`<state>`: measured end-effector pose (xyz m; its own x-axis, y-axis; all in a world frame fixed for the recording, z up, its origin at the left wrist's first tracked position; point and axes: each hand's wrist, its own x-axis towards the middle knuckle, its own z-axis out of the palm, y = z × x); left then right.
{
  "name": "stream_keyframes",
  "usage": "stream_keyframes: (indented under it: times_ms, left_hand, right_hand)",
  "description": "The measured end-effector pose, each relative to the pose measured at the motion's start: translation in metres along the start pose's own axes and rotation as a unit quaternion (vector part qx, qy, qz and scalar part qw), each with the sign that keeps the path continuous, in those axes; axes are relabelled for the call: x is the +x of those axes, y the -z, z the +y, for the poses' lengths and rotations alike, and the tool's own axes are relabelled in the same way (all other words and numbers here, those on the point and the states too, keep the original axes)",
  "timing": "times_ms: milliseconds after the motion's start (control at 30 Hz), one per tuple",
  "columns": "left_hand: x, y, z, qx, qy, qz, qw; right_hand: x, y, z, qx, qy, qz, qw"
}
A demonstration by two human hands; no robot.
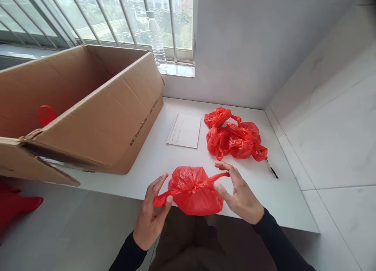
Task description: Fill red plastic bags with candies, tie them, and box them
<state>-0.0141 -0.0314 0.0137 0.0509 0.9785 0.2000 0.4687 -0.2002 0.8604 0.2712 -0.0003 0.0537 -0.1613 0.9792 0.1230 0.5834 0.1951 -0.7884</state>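
A red plastic bag, bunched and knotted at the top, rests at the front edge of the white table. My left hand pinches the bag's left handle end between thumb and fingers. My right hand grips the right handle, which stretches taut toward the knot. Both handles are pulled outward to either side.
A pile of tied red bags lies behind, with a black pen at its right. A white sheet of paper lies flat nearby. A large open cardboard box stands at left with something red inside. A water bottle stands on the windowsill.
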Motion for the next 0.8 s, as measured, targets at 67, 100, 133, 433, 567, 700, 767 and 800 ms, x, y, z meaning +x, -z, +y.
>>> stream_keyframes:
  times_ms: [67, 100, 133, 433, 567, 700, 767, 800]
  left_hand:
    - [-0.015, -0.001, 0.001, -0.091, 0.028, 0.077, 0.992]
    - [-0.022, 0.000, -0.002, -0.134, 0.043, 0.124, 0.982]
    - [-0.029, 0.003, -0.006, -0.170, 0.060, 0.168, 0.969]
    - [-0.031, 0.004, -0.020, -0.358, 0.297, 0.222, 0.857]
    - [-0.012, -0.024, 0.024, -0.474, 0.332, 0.178, 0.796]
    - [-0.002, -0.022, 0.025, -0.488, 0.220, 0.143, 0.832]
    - [-0.003, -0.010, 0.001, -0.441, 0.180, 0.220, 0.851]
    - [-0.004, -0.003, -0.015, -0.411, 0.180, 0.277, 0.850]
  right_hand:
    - [-0.003, -0.011, -0.014, -0.037, 0.023, -0.039, 0.998]
    - [-0.005, -0.016, -0.017, -0.058, 0.033, -0.061, 0.996]
    - [-0.006, -0.021, -0.017, -0.076, 0.041, -0.079, 0.993]
    - [-0.001, -0.050, -0.010, -0.027, -0.032, -0.111, 0.993]
    - [-0.004, -0.062, -0.041, 0.107, -0.056, -0.216, 0.969]
    - [0.000, -0.062, -0.039, 0.124, -0.084, -0.157, 0.976]
    - [0.006, -0.056, -0.027, 0.129, -0.118, -0.110, 0.978]
    - [0.009, -0.054, -0.021, 0.124, -0.135, -0.086, 0.979]
